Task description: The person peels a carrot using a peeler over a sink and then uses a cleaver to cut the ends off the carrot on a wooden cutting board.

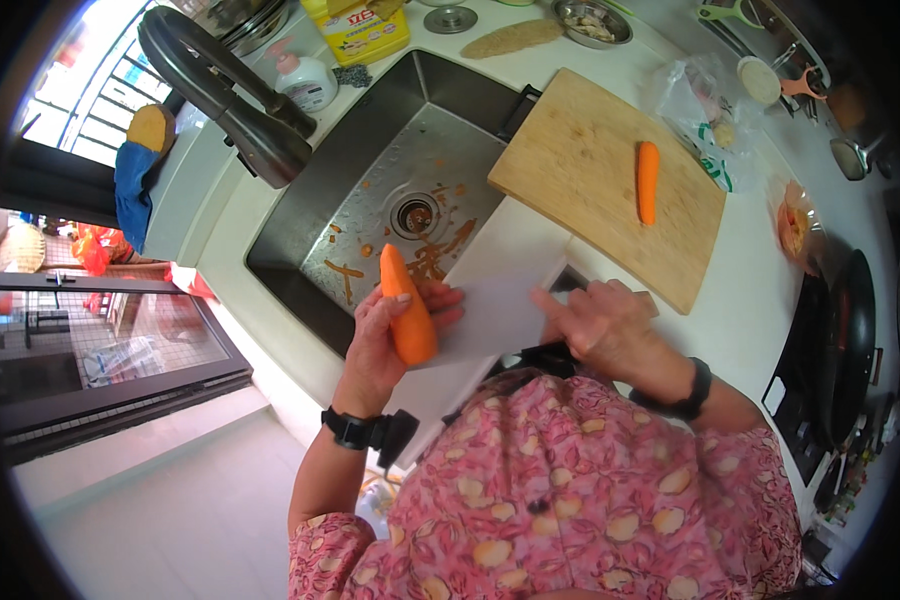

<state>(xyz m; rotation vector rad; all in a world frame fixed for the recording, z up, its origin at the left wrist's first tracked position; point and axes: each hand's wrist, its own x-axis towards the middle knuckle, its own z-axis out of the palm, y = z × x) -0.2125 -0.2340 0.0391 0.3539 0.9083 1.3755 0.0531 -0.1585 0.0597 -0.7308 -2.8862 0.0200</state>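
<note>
My left hand (375, 334) grips a peeled carrot (407, 311), its narrow end pointing up and away from me, near the front edge of the sink (322, 202). In my right hand (607, 322) is a broad-bladed kitchen cleaver (487, 315), held flat with the index finger along the blade. The blade looks blurred and reaches to just behind the carrot's thick end; whether they touch I cannot tell. Another peeled carrot (647, 182) lies on the wooden cutting board (577, 150). Orange peelings (427, 262) are scattered around the sink drain (415, 215).
A dark faucet (262, 135) arches over the sink's left side. Behind stand a soap pump bottle (305, 82), a yellow detergent jug (360, 34) and a metal bowl (592, 22). A plastic bag (701, 112) lies beyond the board. A black wok (847, 345) sits at right.
</note>
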